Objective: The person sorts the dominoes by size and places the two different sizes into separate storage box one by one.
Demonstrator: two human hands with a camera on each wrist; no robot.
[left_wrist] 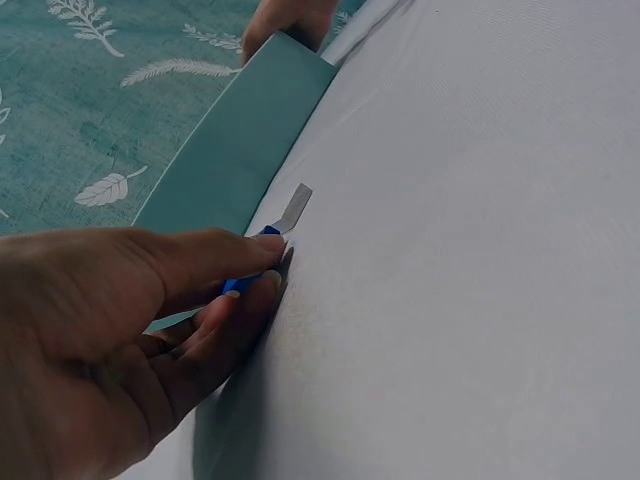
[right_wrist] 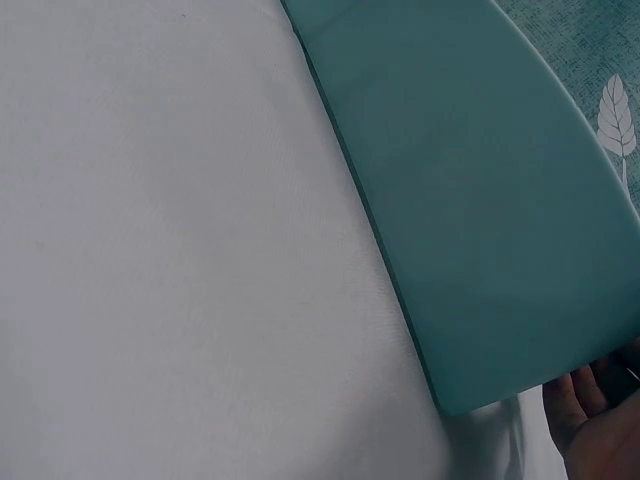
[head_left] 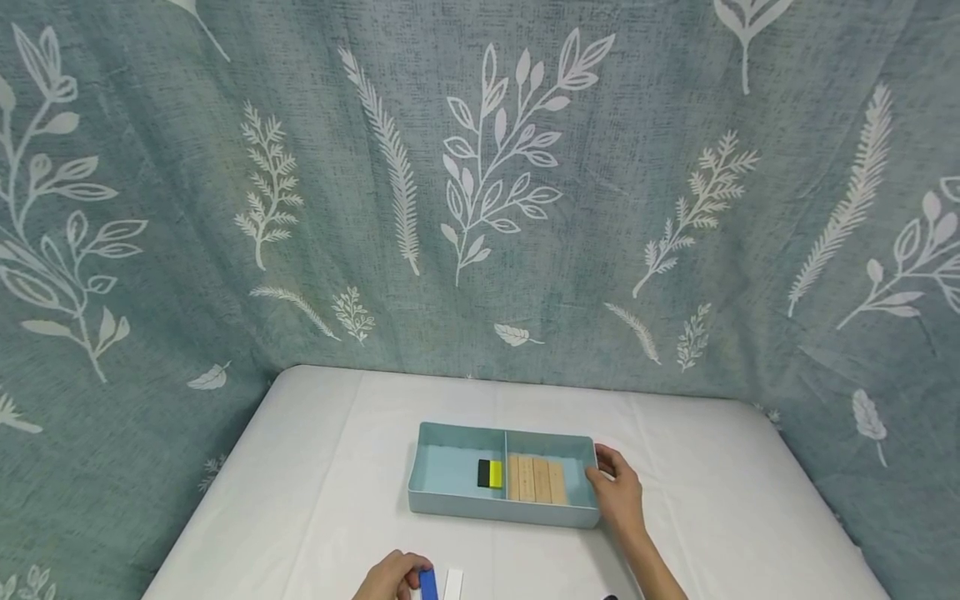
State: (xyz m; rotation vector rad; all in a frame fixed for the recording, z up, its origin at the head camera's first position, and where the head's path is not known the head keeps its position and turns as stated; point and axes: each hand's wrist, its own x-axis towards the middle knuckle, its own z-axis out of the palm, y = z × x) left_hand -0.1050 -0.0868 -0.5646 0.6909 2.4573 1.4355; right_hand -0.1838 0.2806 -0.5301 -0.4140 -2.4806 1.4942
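My left hand (head_left: 393, 575) pinches a blue block (head_left: 428, 585) near the front of the table. In the left wrist view, the thumb and fingers of that hand cover most of the blue block (left_wrist: 238, 286). Just right of it lies a slim white block (head_left: 453, 585). A light blue-green two-compartment box (head_left: 502, 510) stands farther back. My right hand (head_left: 621, 493) grips the box's right end wall, its fingers at the rim. The right wrist view shows the box's long outer side (right_wrist: 470, 200) and part of that hand (right_wrist: 600, 435).
Inside the left compartment, a black block (head_left: 483, 473) and a yellow block (head_left: 496, 474) stand against the divider. Several wooden blocks (head_left: 542, 481) lie side by side in the right one. A small dark object (head_left: 611, 597) shows at the bottom edge. Patterned cloth (head_left: 480, 208) hangs behind the white table (head_left: 360, 433).
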